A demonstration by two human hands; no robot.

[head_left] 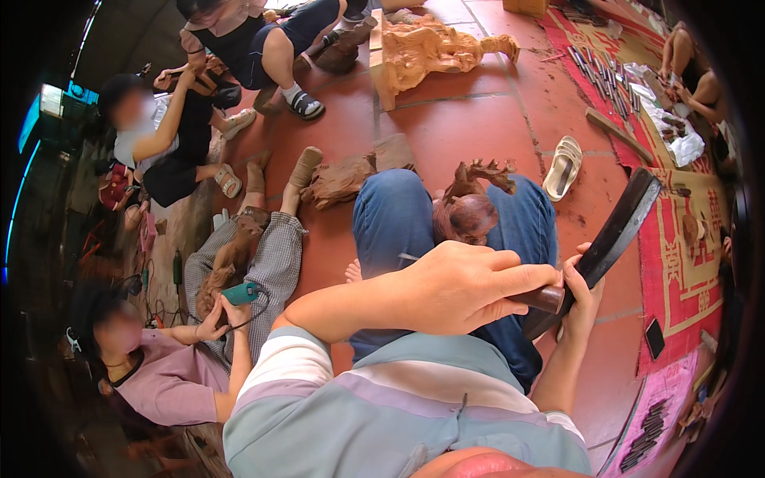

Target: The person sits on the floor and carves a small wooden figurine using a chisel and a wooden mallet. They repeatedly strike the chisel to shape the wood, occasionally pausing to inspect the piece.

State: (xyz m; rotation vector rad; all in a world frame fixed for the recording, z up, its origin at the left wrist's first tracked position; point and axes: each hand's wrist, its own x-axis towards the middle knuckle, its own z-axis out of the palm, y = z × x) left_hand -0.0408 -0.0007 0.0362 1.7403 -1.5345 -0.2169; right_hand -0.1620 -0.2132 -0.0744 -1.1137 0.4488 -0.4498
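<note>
Wood carving (pixel 468 220) parked between the knees (pixel 390 213)
Head cam: left hand (pixel 470 287) is wrapped snugly round a wooden-handled tool (pixel 543 299), right hand (pixel 583 296) has its fingers curled round a long dark bar (pixel 623 229); can't tell if the two touch. Knees probably steady the piece so both hands are free, though the left one partly blocks it. Nearby: a pale sandal (pixel 562 168), a phone (pixel 655 340) on the red mat (pixel 649 267), a rough wood chunk (pixel 341 180).

A carved wooden figure (pixel 434 49), laid-out hand tools (pixel 604 84) and rough wood (pixel 339 182) show a woodcarving workshop.
</note>
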